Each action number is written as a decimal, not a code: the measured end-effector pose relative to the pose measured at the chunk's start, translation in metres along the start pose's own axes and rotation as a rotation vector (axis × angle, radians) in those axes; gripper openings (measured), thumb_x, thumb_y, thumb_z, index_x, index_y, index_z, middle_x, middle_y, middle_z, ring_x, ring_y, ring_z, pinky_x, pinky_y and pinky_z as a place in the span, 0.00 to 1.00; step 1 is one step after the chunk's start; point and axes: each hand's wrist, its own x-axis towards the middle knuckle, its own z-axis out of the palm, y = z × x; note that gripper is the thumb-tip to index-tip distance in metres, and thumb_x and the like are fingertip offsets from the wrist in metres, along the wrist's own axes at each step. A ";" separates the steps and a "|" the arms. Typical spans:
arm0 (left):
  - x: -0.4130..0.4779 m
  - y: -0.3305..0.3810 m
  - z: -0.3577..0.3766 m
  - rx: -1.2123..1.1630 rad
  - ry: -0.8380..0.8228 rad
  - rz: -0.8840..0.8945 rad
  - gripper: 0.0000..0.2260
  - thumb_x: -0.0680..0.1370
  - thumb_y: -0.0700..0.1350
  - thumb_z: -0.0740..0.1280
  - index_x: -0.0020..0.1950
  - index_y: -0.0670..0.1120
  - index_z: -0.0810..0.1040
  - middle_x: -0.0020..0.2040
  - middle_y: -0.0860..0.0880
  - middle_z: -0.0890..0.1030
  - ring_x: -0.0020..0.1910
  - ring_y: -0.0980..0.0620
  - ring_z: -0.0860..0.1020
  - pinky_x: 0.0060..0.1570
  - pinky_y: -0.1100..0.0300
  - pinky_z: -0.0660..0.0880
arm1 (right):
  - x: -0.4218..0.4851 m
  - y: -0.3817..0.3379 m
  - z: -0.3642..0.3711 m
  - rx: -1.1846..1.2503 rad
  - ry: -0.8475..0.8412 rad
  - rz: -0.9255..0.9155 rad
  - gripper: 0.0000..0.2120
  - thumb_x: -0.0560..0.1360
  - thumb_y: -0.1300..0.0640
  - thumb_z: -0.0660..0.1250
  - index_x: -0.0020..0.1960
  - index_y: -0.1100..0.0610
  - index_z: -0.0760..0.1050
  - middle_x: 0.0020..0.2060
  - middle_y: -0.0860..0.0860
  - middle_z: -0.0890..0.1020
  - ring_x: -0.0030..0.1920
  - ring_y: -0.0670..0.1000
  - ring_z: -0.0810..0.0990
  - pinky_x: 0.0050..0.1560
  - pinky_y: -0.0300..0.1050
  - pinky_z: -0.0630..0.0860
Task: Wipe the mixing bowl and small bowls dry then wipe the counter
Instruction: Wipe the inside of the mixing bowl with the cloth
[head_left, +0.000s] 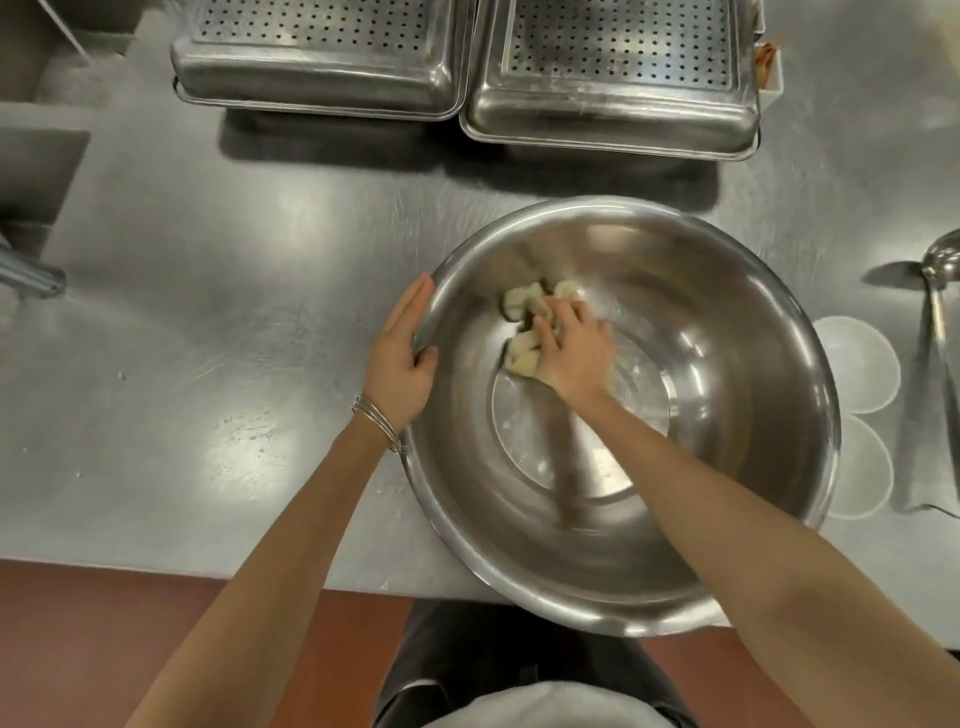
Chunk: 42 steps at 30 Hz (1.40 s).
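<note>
A large steel mixing bowl (727, 364) stands on the steel counter (208, 312), overhanging its front edge. My left hand (400, 358) lies against the bowl's left outer rim, fingers straight, thumb hooked over the rim. My right hand (574, 353) is inside the bowl and presses a crumpled pale cloth (522, 322) against the inner left wall; the fingers curl over the cloth. Two small white bowls (862, 364) (860, 467) sit just right of the mixing bowl, partly hidden behind its rim.
Two upturned perforated steel pans (322, 57) (613, 78) stand at the back. A ladle (940, 291) and another utensil lie at the far right. A sink basin (36, 171) and a metal tap spout (31, 275) are at the left.
</note>
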 end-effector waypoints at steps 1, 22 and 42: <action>0.000 0.000 0.000 0.008 0.001 -0.001 0.29 0.73 0.26 0.60 0.73 0.41 0.61 0.73 0.45 0.63 0.69 0.60 0.59 0.65 0.78 0.54 | -0.008 -0.013 0.009 0.075 -0.054 -0.116 0.25 0.75 0.40 0.48 0.61 0.49 0.74 0.56 0.54 0.77 0.50 0.60 0.76 0.50 0.55 0.73; -0.092 0.019 0.001 0.419 -0.164 0.414 0.17 0.77 0.47 0.57 0.61 0.42 0.77 0.65 0.46 0.75 0.71 0.50 0.62 0.73 0.51 0.55 | -0.142 -0.028 -0.083 0.360 -0.729 -0.245 0.12 0.77 0.49 0.64 0.59 0.49 0.77 0.52 0.46 0.80 0.52 0.45 0.76 0.56 0.40 0.71; -0.076 -0.004 0.004 0.568 -0.071 0.595 0.16 0.72 0.44 0.56 0.25 0.44 0.74 0.25 0.49 0.74 0.29 0.50 0.72 0.58 0.57 0.68 | -0.141 0.041 -0.091 -0.412 -0.830 -0.244 0.15 0.78 0.43 0.55 0.61 0.45 0.72 0.61 0.48 0.74 0.56 0.56 0.75 0.52 0.49 0.69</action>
